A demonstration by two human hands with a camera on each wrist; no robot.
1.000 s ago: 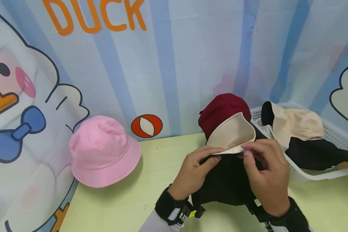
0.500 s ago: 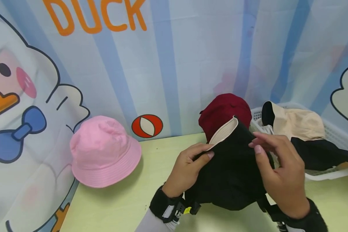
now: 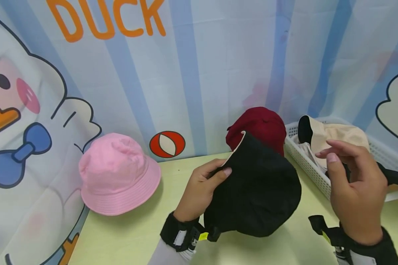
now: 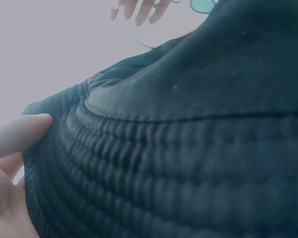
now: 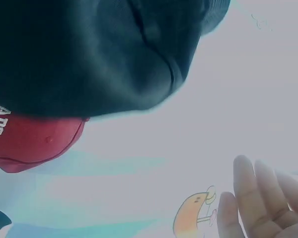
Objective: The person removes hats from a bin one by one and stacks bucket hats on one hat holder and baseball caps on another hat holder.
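Note:
A black bucket hat (image 3: 255, 187) with a cream lining hangs from my left hand (image 3: 197, 189), which pinches its brim between thumb and fingers. In the left wrist view the stitched brim of the black hat (image 4: 154, 153) fills most of the picture, the thumb (image 4: 25, 131) lying on its edge. My right hand (image 3: 359, 187) is off the hat, to its right, with fingers loosely bent and nothing in them; it overlaps the basket in the head view. The right wrist view has the fingers of that hand (image 5: 263, 203) apart from the black hat (image 5: 104, 54).
A pink bucket hat (image 3: 117, 173) stands on the table (image 3: 146, 228) at left. Behind the black hat is a dark red cap (image 3: 257, 127) with white letters. A white basket (image 3: 310, 167) at right holds cream and black hats (image 3: 348, 138). A printed curtain (image 3: 219, 73) backs the table.
My right hand has let go of the black hat's brim and moved right toward the basket. The left hand has shifted slightly left, turning the hat so its cream inside is mostly hidden.

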